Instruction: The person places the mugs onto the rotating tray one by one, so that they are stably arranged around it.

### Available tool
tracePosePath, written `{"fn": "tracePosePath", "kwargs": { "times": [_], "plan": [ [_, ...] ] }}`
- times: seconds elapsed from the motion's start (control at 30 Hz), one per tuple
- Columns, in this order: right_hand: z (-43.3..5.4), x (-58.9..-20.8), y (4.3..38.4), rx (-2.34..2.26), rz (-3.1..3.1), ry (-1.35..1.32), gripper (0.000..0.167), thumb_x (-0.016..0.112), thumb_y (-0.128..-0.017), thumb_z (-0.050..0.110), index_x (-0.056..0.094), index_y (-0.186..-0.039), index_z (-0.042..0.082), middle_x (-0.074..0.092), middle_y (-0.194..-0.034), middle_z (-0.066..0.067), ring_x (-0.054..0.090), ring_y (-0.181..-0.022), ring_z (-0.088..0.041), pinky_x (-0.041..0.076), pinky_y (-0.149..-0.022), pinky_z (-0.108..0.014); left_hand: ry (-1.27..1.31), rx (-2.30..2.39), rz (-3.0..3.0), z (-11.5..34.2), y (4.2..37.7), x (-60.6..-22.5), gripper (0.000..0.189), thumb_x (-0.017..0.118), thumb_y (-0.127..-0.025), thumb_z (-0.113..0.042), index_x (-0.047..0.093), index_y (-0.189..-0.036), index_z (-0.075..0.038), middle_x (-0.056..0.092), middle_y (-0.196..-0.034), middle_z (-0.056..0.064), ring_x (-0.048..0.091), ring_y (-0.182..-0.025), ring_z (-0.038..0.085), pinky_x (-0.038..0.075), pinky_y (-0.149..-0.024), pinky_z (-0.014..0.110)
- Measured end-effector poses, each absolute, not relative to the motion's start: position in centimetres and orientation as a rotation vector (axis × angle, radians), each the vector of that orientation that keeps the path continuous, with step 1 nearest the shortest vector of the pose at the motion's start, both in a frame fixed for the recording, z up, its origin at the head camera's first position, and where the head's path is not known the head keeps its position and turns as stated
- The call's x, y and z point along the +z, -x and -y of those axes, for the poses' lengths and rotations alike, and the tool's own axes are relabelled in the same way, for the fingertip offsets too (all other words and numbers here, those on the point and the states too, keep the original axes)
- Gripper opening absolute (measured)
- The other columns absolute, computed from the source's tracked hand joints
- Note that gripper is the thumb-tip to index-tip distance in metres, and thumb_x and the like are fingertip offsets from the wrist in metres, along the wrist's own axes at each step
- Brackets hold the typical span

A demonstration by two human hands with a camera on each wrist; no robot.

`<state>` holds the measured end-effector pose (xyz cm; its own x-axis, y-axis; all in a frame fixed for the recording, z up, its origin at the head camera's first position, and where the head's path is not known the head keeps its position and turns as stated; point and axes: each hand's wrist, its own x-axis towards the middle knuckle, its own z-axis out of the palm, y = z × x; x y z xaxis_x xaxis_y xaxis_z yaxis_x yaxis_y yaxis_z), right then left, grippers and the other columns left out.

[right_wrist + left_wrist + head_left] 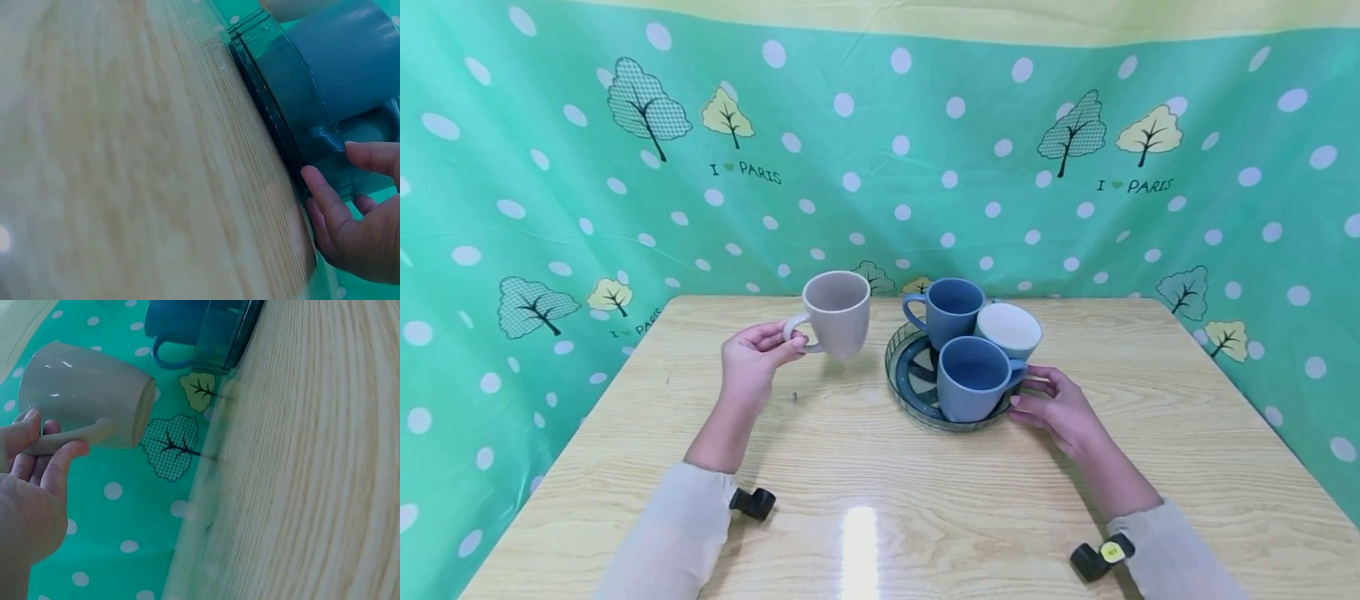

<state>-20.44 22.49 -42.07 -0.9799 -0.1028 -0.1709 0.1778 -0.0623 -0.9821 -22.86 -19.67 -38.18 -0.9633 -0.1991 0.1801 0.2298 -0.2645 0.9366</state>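
A pale grey-beige mug (842,325) is held upright above the table; my left hand (752,358) pinches its handle between thumb and fingers. In the left wrist view the mug (81,394) appears sideways, its base facing the table. To its right stands a round clear tray (910,398) with a dark patterned bottom. Two blue mugs, one at the back (953,310) and one in front (972,383), stand in it beside a white mug (1011,329). My right hand (1056,408) grips the tray's right side, thumb at the rim and fingers low against the outer wall (325,156).
The light wood table (850,467) runs back to a green dotted curtain (880,167) with printed trees. A small dark mark (795,397) shows on the wood left of the tray. Each wrist wears a small black camera.
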Motion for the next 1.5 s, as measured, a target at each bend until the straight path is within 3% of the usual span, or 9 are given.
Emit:
{"fn": "tracePosePath", "kwargs": {
  "times": [0.43, 0.67, 0.83, 1.2, 1.5],
  "plan": [
    [-23.0, -41.6, 19.9, -2.058, -2.103, -0.021, 0.064, 0.061, -0.088, -0.008, 0.025, -0.141, -0.011, 0.038, -0.132, -0.030, 0.065, -0.093, -0.021, 0.057, -0.089, -0.040, 0.083, -2.315, 1.739, 18.3, 22.7, -37.8, 0.023, 0.080, -0.075, 0.007, 0.074, -0.093, -0.006, 0.074, -0.085, 0.007, 0.073, -0.082, 0.019, 0.060, -0.077, 0.036],
    [-23.4, -41.8, 20.2, -2.093, -2.034, 0.073, 0.075, 0.057, -0.092, -0.006, 0.010, -0.151, -0.009, 0.021, -0.150, -0.035, 0.063, -0.101, -0.014, 0.054, -0.095, -0.036, 0.117, -2.325, 1.751, 17.3, 22.6, -37.7, 0.021, 0.078, -0.077, 0.008, 0.073, -0.092, -0.005, 0.074, -0.085, 0.007, 0.073, -0.080, 0.019, 0.060, -0.078, 0.037],
    [-23.2, -42.2, 20.2, -2.119, -1.991, 0.111, 0.077, 0.056, -0.092, -0.009, 0.007, -0.151, -0.009, 0.015, -0.152, -0.036, 0.061, -0.104, -0.010, 0.053, -0.096, -0.036, 0.096, -2.323, 1.757, 16.6, 22.6, -37.9, 0.024, 0.076, -0.076, 0.012, 0.073, -0.088, -0.009, 0.074, -0.085, 0.007, 0.072, -0.079, 0.017, 0.061, -0.076, 0.035],
    [-22.5, -42.0, 19.6, -2.084, -2.061, 0.033, 0.082, 0.062, -0.088, -0.007, 0.012, -0.153, -0.005, 0.025, -0.148, -0.033, 0.064, -0.103, -0.019, 0.055, -0.093, -0.036, 0.058, -2.364, 1.783, 15.6, 22.7, -38.1, 0.022, 0.077, -0.076, 0.012, 0.071, -0.093, 0.000, 0.074, -0.083, 0.008, 0.072, -0.079, 0.018, 0.060, -0.078, 0.035],
    [-22.3, -42.0, 19.4, -2.071, -2.092, 0.024, 0.082, 0.064, -0.088, -0.006, 0.015, -0.153, -0.004, 0.027, -0.147, -0.030, 0.061, -0.103, -0.013, 0.055, -0.092, -0.031, 0.056, -2.401, 1.753, 13.8, 23.3, -38.2, 0.023, 0.077, -0.074, 0.014, 0.071, -0.092, 0.001, 0.074, -0.082, 0.009, 0.072, -0.079, 0.019, 0.061, -0.078, 0.036]
  ]
}}
